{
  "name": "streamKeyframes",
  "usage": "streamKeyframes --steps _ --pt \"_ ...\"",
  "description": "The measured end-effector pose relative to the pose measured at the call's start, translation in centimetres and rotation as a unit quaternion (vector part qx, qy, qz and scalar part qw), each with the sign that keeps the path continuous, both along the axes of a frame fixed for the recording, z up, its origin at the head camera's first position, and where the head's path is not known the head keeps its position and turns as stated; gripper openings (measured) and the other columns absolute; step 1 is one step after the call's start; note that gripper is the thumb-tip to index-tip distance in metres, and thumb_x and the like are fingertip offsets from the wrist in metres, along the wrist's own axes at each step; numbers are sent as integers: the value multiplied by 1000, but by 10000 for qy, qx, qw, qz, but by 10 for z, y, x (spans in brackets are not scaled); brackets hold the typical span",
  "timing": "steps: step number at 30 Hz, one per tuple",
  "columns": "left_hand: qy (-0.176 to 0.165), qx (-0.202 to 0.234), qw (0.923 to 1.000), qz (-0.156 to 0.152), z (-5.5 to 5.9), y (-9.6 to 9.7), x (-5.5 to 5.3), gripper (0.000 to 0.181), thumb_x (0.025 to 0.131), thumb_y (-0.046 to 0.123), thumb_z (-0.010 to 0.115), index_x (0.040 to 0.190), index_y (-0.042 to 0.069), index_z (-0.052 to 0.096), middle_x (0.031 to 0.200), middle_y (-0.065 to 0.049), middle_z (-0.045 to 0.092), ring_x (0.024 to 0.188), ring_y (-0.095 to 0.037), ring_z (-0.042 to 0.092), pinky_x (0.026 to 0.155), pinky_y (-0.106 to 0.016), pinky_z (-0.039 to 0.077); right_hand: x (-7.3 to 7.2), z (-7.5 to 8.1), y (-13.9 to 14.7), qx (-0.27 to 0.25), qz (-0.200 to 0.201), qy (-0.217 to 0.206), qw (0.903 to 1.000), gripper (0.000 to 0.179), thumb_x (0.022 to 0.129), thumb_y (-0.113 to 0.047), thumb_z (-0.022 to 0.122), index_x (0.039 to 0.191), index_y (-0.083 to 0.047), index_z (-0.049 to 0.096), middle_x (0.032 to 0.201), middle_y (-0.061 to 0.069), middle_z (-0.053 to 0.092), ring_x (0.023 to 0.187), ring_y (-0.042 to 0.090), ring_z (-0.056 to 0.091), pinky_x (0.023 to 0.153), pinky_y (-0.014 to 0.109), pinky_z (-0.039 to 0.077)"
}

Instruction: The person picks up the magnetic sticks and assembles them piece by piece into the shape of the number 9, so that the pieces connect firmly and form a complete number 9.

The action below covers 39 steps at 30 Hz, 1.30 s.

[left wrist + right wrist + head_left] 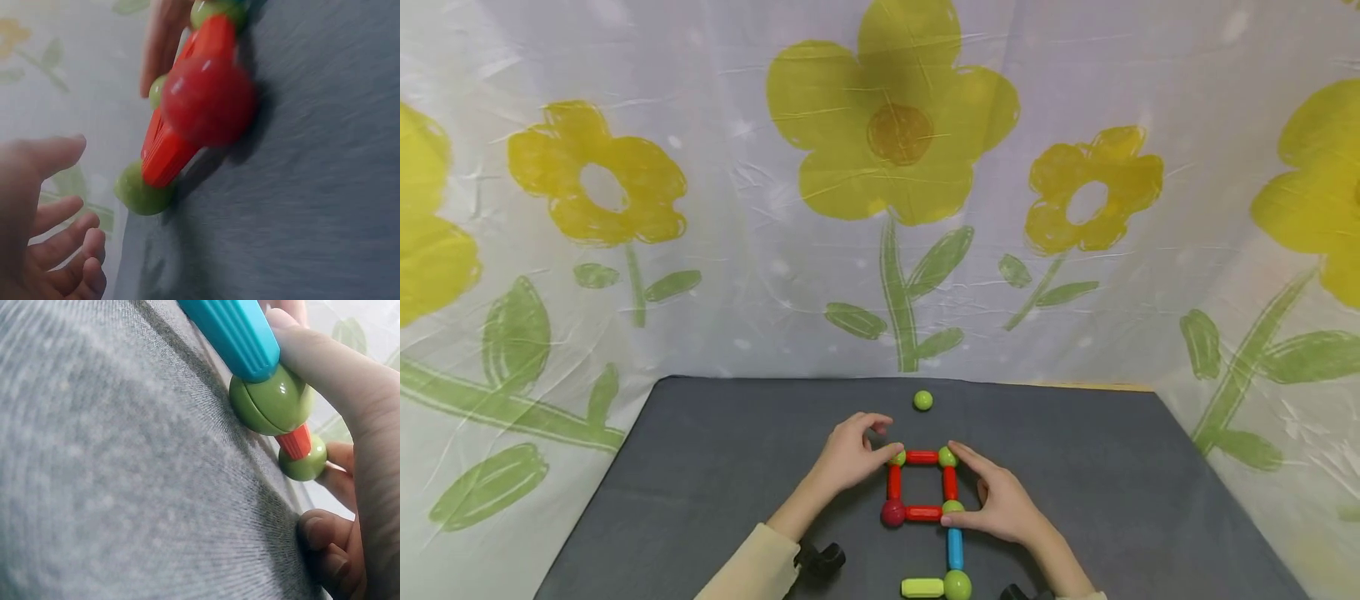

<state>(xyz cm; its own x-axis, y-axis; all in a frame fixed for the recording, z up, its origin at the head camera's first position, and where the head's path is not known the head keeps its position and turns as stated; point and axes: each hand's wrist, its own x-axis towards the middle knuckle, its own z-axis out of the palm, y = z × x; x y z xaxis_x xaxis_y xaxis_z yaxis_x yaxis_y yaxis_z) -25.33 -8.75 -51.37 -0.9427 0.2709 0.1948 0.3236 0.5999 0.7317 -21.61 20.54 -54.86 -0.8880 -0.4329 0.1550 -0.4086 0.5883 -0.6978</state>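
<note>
A square of red magnetic sticks [922, 513] lies on the dark table, with a red ball [892, 513] at its near left corner and green balls at the others. My left hand [848, 457] hovers by the far left green ball [145, 189]; the left wrist view shows a gap between them, its fingers loosely bent. My right hand [1006, 504] spans the square's right side, thumb at the near green ball [272, 403] and fingertips on the far green ball [304, 459]. From the near right corner a blue stick [955, 548] runs toward me.
The blue stick ends at a larger green ball [957, 585], with a light green stick [922, 588] pointing left from it. A loose green ball [922, 401] sits near the table's back edge. Behind hangs a flowered cloth [737, 275].
</note>
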Motion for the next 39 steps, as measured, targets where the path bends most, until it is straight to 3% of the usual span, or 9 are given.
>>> streamKeyframes --steps 9,13,16,18,24,26,32,39 --pt "-281 -123 9995 -121 -1 17 -56 54 94 32 82 138 5 68 122 -13 73 78 -16 64 73 -36 55 -2 -2 0 -9 34 -9 10000 103 79 -56 91 163 -17 45 161 8 51 45 0 30 49 20 34" --pt "-453 -121 9987 -181 -6 23 -70 55 94 29 83 139 3 67 124 -14 73 103 -31 70 91 -49 57 -2 -5 0 25 56 -61 10000 104 80 -56 91 164 -18 44 162 7 50 45 0 30 49 20 35" --pt "-703 -113 9974 -119 -12 27 -78 55 93 29 83 139 3 67 125 -14 74 120 -35 67 102 -52 54 -2 -6 0 37 51 -95 9999 104 80 -56 91 164 -18 44 162 7 50 45 0 30 49 20 36" --pt "-863 -76 9962 -12 -16 31 -84 56 93 31 84 139 4 68 125 -13 75 119 -33 68 101 -48 55 -1 -6 0 19 50 -127 9999 104 79 -56 91 163 -17 44 162 7 50 44 0 30 49 20 36" --pt "-1204 447 9916 169 -22 38 -96 56 90 26 87 138 1 69 125 -16 73 86 -25 76 75 -35 62 0 -5 -3 2 84 -113 9999 104 79 -57 91 163 -17 45 162 6 50 44 0 31 49 20 36" --pt "-1175 452 9919 174 -21 40 -99 56 90 26 88 137 2 69 124 -15 74 85 -24 75 75 -35 62 -1 -5 -3 34 55 -95 9999 104 79 -59 91 163 -18 46 162 5 50 44 0 31 49 20 36" --pt "-883 74 9958 216 -18 49 -103 54 88 35 89 133 8 74 121 -9 76 110 -28 70 97 -47 57 -4 -4 -2 118 -24 -82 9999 105 78 -61 90 163 -19 46 161 3 51 45 1 32 49 20 36" --pt "-751 109 9969 227 -19 55 -107 52 87 35 89 130 9 76 118 -8 77 110 -29 70 99 -49 55 -5 -2 0 199 -83 -93 9997 105 77 -62 90 163 -20 46 161 1 51 45 1 33 49 20 36"
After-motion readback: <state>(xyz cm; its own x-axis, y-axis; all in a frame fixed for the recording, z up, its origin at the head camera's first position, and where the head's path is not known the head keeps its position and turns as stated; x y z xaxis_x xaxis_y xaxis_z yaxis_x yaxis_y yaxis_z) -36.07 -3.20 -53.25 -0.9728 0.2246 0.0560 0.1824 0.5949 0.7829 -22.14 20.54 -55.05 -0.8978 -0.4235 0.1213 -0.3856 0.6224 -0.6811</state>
